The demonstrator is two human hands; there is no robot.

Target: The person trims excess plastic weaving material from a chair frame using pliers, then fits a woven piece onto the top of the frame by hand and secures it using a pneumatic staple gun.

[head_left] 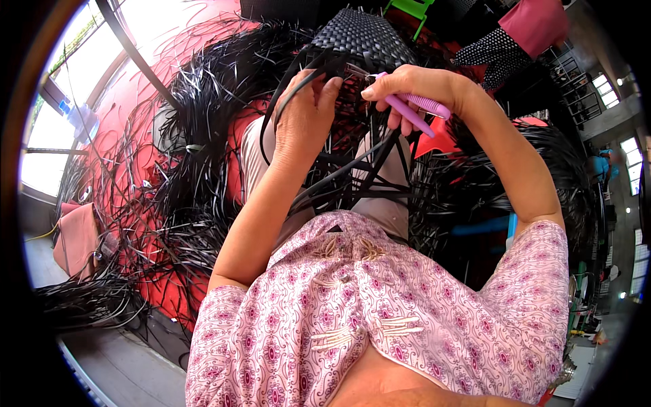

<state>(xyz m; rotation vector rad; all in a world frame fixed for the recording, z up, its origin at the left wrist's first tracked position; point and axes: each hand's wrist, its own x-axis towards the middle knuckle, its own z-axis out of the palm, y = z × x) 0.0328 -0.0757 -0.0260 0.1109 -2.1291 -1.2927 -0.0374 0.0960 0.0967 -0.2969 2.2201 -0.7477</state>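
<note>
Your left hand (pixel 302 117) was curled around black strips (pixel 285 100), your right hand (pixel 424 85) gripped a lilac two-handled tool (pixel 411 115) with its tip near those strips, and the dark woven piece (pixel 366 34) lay just beyond both hands.

Head view. Left hand (pixel 305 108), fingers curled, at the dark strips (pixel 327 66); several trail down from it. Right hand (pixel 420 85) closed round a purple-handled tool (pixel 411 115), handles slightly spread, its metal end near the strips between the hands. Woven piece (pixel 366 37), black, tight checked weave, just beyond both hands. Loose strips also cross the person's pale trousers (pixel 380 166). Red sheet (pixel 112 146): dense black heap (pixel 203 88) over its right part, thinner scatter toward its left edge; pinkish-brown cloth (pixel 76 241) near that edge.
</note>
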